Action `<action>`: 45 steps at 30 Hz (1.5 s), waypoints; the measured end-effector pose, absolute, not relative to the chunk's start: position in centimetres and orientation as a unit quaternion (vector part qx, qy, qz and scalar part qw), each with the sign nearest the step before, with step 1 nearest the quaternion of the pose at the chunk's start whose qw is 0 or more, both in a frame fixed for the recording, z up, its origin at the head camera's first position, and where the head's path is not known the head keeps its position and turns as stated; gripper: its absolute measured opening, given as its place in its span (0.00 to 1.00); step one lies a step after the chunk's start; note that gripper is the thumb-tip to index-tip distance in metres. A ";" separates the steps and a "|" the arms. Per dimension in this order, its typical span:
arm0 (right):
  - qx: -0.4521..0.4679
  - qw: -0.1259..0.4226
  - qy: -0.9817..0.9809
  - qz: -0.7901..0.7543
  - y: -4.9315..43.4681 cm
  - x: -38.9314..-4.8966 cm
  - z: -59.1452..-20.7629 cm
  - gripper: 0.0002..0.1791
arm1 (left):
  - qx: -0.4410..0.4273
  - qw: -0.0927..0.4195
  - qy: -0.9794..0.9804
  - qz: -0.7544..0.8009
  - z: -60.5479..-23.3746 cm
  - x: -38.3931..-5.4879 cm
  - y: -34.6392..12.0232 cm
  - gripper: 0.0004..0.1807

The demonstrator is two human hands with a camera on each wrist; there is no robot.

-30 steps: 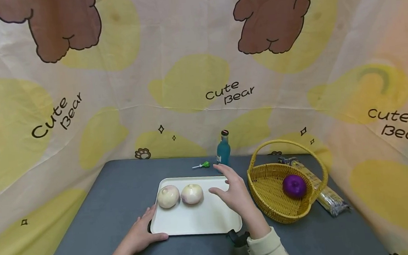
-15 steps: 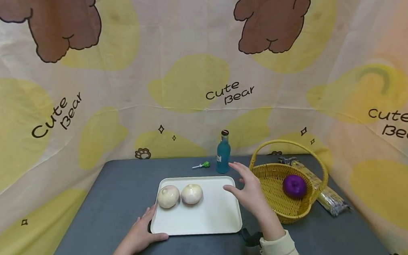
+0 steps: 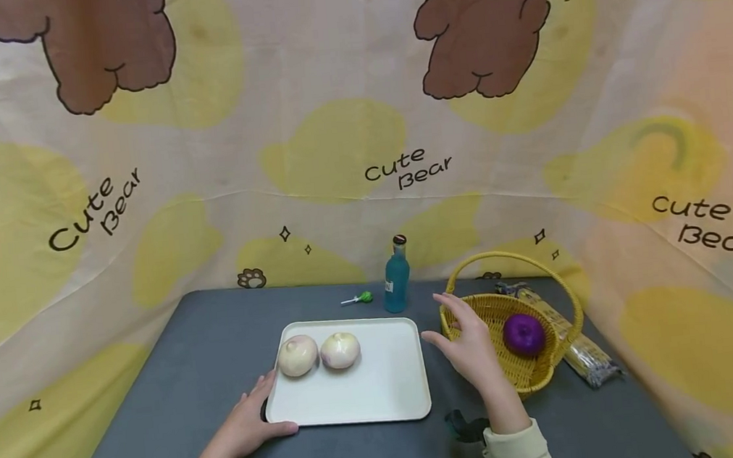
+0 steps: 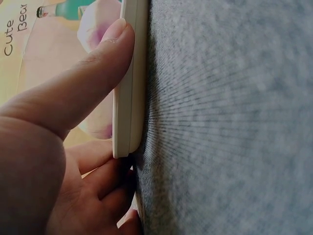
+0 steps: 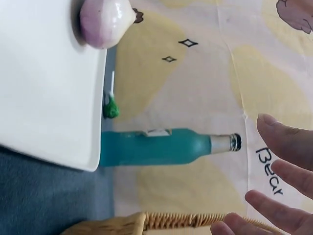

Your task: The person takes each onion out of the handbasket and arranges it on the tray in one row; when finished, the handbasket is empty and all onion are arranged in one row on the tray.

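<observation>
A white tray [image 3: 379, 373] carries two pale purple-white onions, the left onion [image 3: 298, 356] and the right onion [image 3: 341, 350], side by side on its left part. My left hand [image 3: 247, 423] rests at the tray's front left corner, thumb [image 4: 110, 54] straight against the front rim and fingers along the left side. Right of the tray, my right hand [image 3: 471, 347] is raised in front of the yellow wicker basket [image 3: 488, 313], fingers spread and holding nothing. Inside the basket lies a purple onion [image 3: 523, 334]. My right forearm and hand hide part of the basket's left side.
Behind the tray stand a blue bottle [image 3: 396, 281] and, to its left, a green lollipop [image 3: 362, 298]. A long clear packet [image 3: 590, 358] lies right of the basket, partly behind it. The grey tabletop [image 3: 219, 344] ends at a printed cloth backdrop [image 3: 333, 152].
My right hand has moved right, from over the tray's right part to the basket's front left. My left hand keeps its place at the tray corner. The head view has shifted slightly.
</observation>
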State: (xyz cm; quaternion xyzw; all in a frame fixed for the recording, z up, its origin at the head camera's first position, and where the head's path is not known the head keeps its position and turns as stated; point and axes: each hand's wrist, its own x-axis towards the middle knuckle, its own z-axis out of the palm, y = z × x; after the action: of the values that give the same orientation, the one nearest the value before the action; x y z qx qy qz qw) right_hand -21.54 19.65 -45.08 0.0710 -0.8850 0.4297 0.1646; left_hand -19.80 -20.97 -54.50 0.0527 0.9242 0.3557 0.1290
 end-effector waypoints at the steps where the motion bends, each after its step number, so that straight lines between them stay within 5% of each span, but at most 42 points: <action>1: 0.065 0.164 -0.887 0.427 20.0 -21.6 -45.2 0.38 | 0.053 0.129 0.925 0.355 -54.5 -19.8 -21.0 0.67; 45: -0.142 0.119 -0.929 0.321 29.4 -22.3 -50.2 0.38 | 0.064 0.128 0.921 0.363 -54.5 -19.8 -21.1 0.66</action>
State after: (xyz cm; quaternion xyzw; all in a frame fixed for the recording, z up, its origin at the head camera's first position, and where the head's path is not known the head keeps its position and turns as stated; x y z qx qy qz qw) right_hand -22.28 29.41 -50.23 -0.1417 -0.9286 0.3215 0.1193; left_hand -19.84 -21.15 -54.52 0.0643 0.9207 0.3633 0.1275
